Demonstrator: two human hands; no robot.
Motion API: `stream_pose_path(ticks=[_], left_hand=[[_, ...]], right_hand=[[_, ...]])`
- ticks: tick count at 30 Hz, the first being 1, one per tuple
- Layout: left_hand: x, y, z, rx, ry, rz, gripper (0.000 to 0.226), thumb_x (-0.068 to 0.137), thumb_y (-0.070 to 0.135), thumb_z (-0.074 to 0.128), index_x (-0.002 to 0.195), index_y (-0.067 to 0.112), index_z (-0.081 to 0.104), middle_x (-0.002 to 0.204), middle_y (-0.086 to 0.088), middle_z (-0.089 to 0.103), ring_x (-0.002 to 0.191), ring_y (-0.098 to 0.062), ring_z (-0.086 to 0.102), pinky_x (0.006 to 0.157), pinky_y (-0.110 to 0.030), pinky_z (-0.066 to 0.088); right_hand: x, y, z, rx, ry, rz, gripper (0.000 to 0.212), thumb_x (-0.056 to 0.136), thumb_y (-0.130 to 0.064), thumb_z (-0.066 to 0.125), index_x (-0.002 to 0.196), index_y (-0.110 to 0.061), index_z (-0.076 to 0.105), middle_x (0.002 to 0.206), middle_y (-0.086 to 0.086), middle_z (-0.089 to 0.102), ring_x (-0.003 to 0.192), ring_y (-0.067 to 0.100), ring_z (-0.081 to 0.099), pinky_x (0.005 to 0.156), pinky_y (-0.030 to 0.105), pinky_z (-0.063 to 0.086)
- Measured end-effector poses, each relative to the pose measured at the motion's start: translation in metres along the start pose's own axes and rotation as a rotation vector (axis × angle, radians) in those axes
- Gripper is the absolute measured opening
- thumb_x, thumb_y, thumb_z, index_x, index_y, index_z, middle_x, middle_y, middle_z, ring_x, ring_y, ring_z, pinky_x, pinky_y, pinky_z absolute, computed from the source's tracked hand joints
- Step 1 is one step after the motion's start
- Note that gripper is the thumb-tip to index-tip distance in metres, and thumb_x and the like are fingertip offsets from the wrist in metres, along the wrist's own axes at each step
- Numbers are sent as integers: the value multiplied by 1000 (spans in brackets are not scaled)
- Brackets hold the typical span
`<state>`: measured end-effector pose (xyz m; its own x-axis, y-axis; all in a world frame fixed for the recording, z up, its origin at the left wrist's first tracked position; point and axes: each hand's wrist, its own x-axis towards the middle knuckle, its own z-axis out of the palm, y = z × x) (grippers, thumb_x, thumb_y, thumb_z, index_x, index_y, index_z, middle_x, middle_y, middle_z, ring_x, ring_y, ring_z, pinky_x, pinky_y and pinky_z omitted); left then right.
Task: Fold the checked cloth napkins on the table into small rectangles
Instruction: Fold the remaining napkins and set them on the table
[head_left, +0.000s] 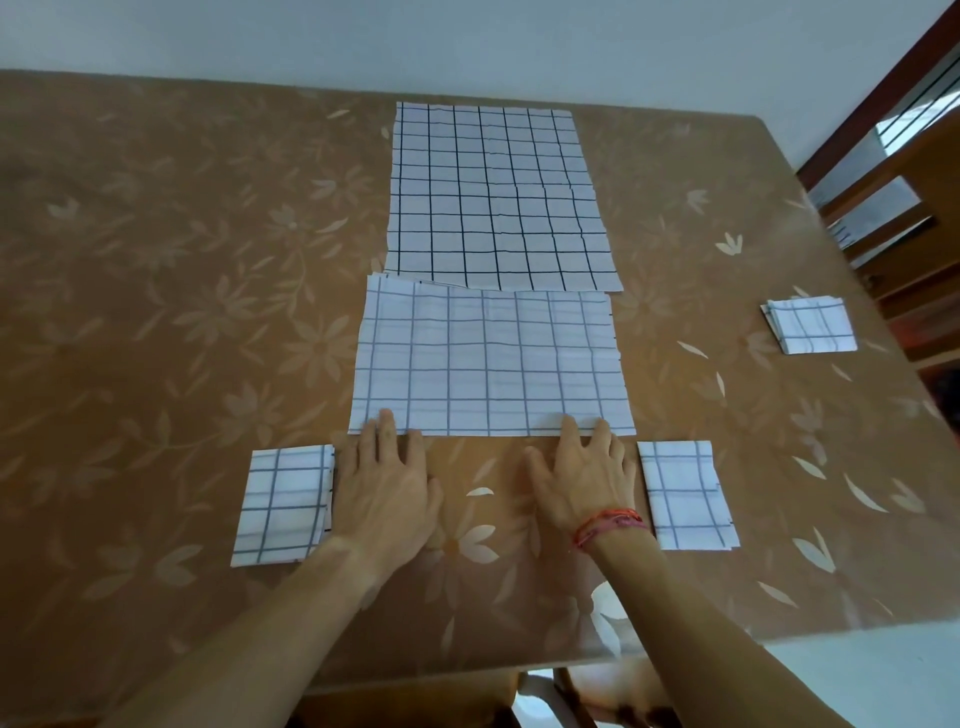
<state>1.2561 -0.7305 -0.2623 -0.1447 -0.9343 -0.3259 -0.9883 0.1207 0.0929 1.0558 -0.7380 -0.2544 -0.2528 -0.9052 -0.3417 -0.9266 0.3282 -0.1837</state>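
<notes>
Everything here sits on the table (156, 312) with the brown flowery cover. The napkin being worked on is the half-folded napkin (488, 364), lying wide in the middle of the table, with its near edge right in front of the person. The left hand (387, 488) and the right hand (582, 483) both lie flat, palm down, fingers straight and a bit spread. The fingertips rest on that near edge, one hand toward each end, and nothing is gripped or pinched.

Behind it lies an unfolded napkin (493, 197) (darker grid lines on this one), spread out flat. Its near edge meets the far edge of the half-folded one, and I can't really tell which lies on top there.

The left folded napkin (283, 506) is a small rectangle just beside the left hand. The right folded napkin (685, 496) is the same just beside the right hand. A far folded napkin (810, 325) sits well apart near the table's right edge and looks like several layers. There's a red thread bracelet (610, 525) on the right wrist and a wooden chair (893, 156) past the right side.
</notes>
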Motion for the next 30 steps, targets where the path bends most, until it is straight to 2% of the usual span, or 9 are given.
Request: stream_pose_path(ticks=[2, 7, 11, 13, 15, 18, 24, 26, 30], left_hand=[[3, 7, -4, -28, 65, 88, 55, 94, 39, 42, 139, 9, 45, 154, -21, 30, 142, -36, 28, 111, -50, 30], [19, 31, -6, -125, 82, 259, 55, 102, 43, 26, 149, 15, 29, 160, -12, 14, 148, -26, 10, 120, -38, 13], [26, 40, -4, -102, 29, 283, 55, 102, 39, 34, 150, 16, 24, 161, -9, 8, 148, -25, 5, 120, -38, 10], [27, 40, -3, -106, 34, 280, 55, 102, 39, 34, 150, 16, 24, 161, -8, 8, 149, -24, 4, 119, -38, 9], [27, 38, -1, -122, 33, 280, 53, 102, 38, 33, 150, 17, 25, 162, -7, 8, 149, -23, 4, 119, -37, 9], [26, 37, -1, -141, 55, 290, 52, 102, 37, 33, 150, 17, 28, 162, -6, 11, 149, -23, 6, 119, -36, 11], [26, 36, 3, -180, 62, 285, 54, 102, 37, 32, 152, 19, 23, 163, -3, 6, 149, -21, 0, 118, -33, 3], [27, 34, 4, -187, 68, 293, 53, 103, 38, 30, 152, 19, 23, 163, -2, 5, 149, -20, -1, 119, -32, 2], [26, 31, 4, -199, 73, 313, 53, 103, 36, 30, 152, 19, 22, 163, -2, 4, 149, -19, -3, 119, -32, 1]], right_hand=[[9, 2, -9, 52, 95, -34, 54, 93, -50, 42, 139, -23, 41, 145, 14, 37, 133, 31, 34, 109, 45, 26], [58, 17, -44, 229, 131, 62, 51, 88, -41, 54, 135, -21, 50, 134, 10, 51, 127, 31, 41, 106, 47, 35], [98, 36, -63, 501, 84, 226, 34, 70, -42, 55, 96, -20, 58, 91, 4, 62, 90, 27, 58, 80, 34, 49], [102, 35, -75, 641, 61, 248, 19, 80, -31, 59, 90, -15, 57, 79, 2, 54, 69, 16, 51, 59, 20, 39], [112, 40, -78, 685, 53, 248, 25, 90, -22, 56, 96, 1, 63, 77, 6, 55, 64, 15, 47, 51, 22, 34], [122, 41, -80, 773, 80, 256, 36, 92, -22, 55, 102, 11, 63, 79, 11, 54, 68, 20, 47, 53, 25, 35], [137, 30, -85, 956, -47, 336, 22, 89, -21, 56, 69, -16, 48, 64, 4, 44, 54, 15, 42, 47, 26, 36], [140, 33, -81, 917, -36, 367, 23, 85, -30, 62, 73, -14, 52, 61, 5, 46, 52, 18, 43, 48, 27, 35], [139, 37, -74, 847, 10, 309, 33, 80, -31, 75, 97, -6, 63, 83, 7, 63, 75, 23, 61, 63, 29, 47]])
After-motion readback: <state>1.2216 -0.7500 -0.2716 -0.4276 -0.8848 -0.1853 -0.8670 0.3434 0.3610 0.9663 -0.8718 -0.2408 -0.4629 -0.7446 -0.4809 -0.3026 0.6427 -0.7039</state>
